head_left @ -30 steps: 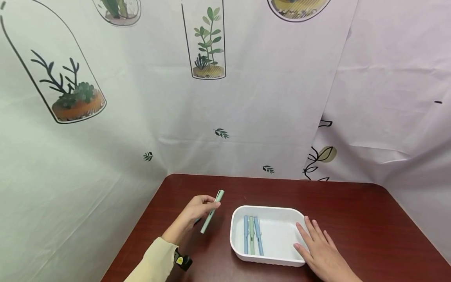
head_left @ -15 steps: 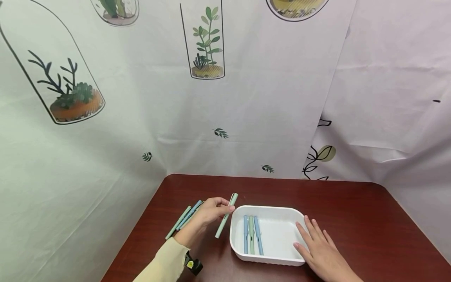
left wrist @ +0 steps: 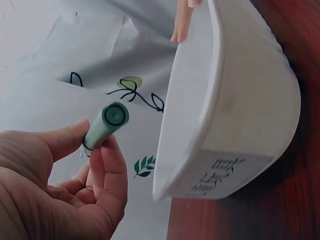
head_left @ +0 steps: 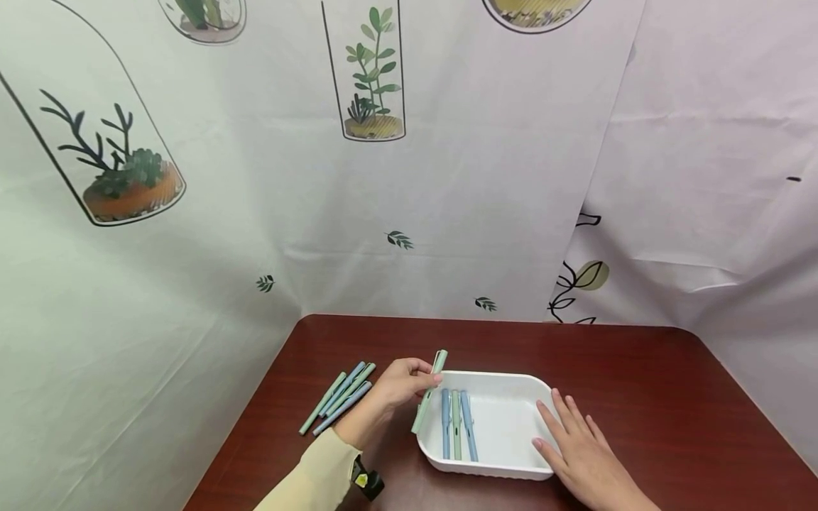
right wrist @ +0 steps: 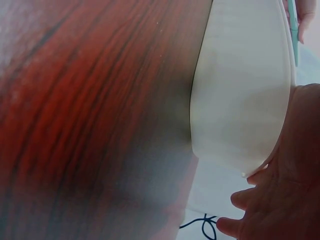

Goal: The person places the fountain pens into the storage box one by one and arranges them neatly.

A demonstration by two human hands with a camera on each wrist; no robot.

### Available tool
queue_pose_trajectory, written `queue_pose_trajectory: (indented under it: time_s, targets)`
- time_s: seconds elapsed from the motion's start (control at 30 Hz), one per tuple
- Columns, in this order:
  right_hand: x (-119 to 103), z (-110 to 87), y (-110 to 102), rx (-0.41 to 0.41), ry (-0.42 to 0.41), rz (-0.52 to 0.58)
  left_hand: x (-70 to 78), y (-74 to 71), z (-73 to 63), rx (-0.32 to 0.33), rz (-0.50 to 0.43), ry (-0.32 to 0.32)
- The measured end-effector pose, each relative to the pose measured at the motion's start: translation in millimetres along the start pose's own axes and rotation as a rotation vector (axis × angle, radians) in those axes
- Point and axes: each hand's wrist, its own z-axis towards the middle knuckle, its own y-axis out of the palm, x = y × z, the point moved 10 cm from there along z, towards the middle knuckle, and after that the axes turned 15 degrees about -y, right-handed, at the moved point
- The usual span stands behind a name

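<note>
My left hand [head_left: 404, 387] pinches a light green pen [head_left: 439, 362] between thumb and fingers. In the head view the pen overlaps the left rim of a white plastic tray [head_left: 511, 467]; the left wrist view shows the pen [left wrist: 106, 124] end-on, beside the tray wall and apart from it. Inside the tray, along its left side, lie a blue pen [head_left: 446, 426], a green pen [head_left: 456, 426] and another blue pen [head_left: 469, 427]. With fingers spread and straight, my right hand [head_left: 584, 454] rests on the tray's right rim.
Left of the tray, several pens [head_left: 339, 397], green and blue, lie loosely grouped on the dark red table [head_left: 613, 369]. A white cloth [head_left: 473, 213] printed with plants hangs behind the table's far edge. A black wrist strap device [head_left: 369, 482] sits at my left cuff.
My left hand has carried the green pen rightward from over the table to the tray's left rim, uncovering the pens on the table. The right hand stays at the rim.
</note>
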Motion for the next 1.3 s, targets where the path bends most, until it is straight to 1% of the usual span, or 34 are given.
queue_pose_trajectory:
  time_s: [0.13,0.23,0.33,0.6,0.73,0.97,1.17,1.3]
  targets:
    - [0.2,0.2,0.6,-0.010,0.009,0.003,-0.9,9.4,0.8,-0.005,0.006,-0.016]
    - [-0.2,0.4,0.7,-0.012,0.014,0.007,0.2,15.2,0.8,-0.011,0.000,-0.010]
    - [-0.9,0.4,0.0,-0.007,0.014,0.005,0.8,19.4,1.7,-0.011,-0.007,-0.005]
    - [-1.5,1.6,-1.2,-0.011,0.013,-0.010,2.4,30.4,4.4,-0.004,0.009,-0.034]
    - [-1.5,1.6,-2.0,-0.010,0.012,-0.008,2.9,37.6,7.3,-0.017,-0.002,-0.037]
    - [-2.6,1.1,-3.2,0.007,0.003,-0.010,2.3,49.1,14.0,-0.032,0.015,-0.037]
    - [-2.3,1.1,-3.5,0.008,0.003,-0.016,3.0,57.7,15.6,-0.036,0.016,-0.040]
    - [-2.1,0.7,-3.2,0.006,0.001,-0.025,6.2,64.6,16.6,-0.037,0.043,-0.030]
